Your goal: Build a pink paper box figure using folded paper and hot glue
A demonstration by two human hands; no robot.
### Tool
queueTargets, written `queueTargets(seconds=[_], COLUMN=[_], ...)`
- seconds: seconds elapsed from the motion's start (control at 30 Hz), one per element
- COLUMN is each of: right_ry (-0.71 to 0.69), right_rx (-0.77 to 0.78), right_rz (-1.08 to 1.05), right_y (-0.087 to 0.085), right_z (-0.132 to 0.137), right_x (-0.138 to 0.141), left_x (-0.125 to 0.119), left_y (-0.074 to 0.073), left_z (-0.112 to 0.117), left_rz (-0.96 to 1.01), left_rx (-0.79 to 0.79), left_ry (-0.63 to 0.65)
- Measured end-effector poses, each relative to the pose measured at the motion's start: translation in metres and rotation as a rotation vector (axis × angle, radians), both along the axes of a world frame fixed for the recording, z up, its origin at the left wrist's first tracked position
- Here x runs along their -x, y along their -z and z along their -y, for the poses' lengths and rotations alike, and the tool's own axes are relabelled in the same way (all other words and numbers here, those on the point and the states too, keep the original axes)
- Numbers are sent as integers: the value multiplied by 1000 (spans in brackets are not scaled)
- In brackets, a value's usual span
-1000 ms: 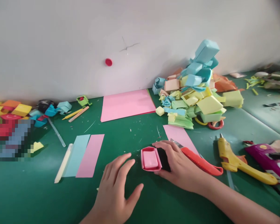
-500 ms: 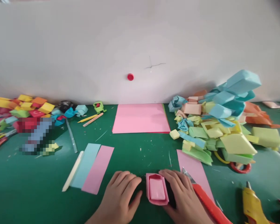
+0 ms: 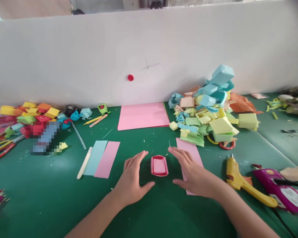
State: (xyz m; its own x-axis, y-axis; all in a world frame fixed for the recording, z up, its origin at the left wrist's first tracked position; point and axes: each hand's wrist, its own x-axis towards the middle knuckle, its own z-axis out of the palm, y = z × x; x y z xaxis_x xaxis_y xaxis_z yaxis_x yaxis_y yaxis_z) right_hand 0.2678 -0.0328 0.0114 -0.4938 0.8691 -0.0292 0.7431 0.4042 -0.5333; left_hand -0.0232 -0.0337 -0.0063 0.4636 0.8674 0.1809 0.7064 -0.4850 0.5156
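Hovering on either side of the pink box (image 3: 160, 174), with left hand (image 3: 132, 180) and right hand (image 3: 195, 177) spread, fingers parted from thumbs, touching neither wall. Sitting open side up on the green table (image 3: 149, 215), right between the palms, with a pink insert (image 3: 159, 166) inside the rim. Probably a positioning step (purpose hard to call from here). To take hold, needing an even inward squeeze, light enough to spare those likely flimsy walls. Over a pink strip (image 3: 188, 148), too, with that right hand.
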Motion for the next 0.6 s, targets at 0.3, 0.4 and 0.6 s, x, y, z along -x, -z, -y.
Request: queueTargets(seconds=[0.3, 0.4, 0.6], right_ry=[221, 266, 463], right_rx=[109, 131, 42], right_rz=[249, 250, 14], right_y=[-6, -5, -3], right_z=[10, 19, 45], right_x=[-65, -53, -59], left_x=[-10, 15, 32], left_y=[-5, -3, -17], left_z=[-17, -25, 2], left_rz=[24, -33, 33], left_rx=[62, 10, -362], left_ry=[-134, -225, -385])
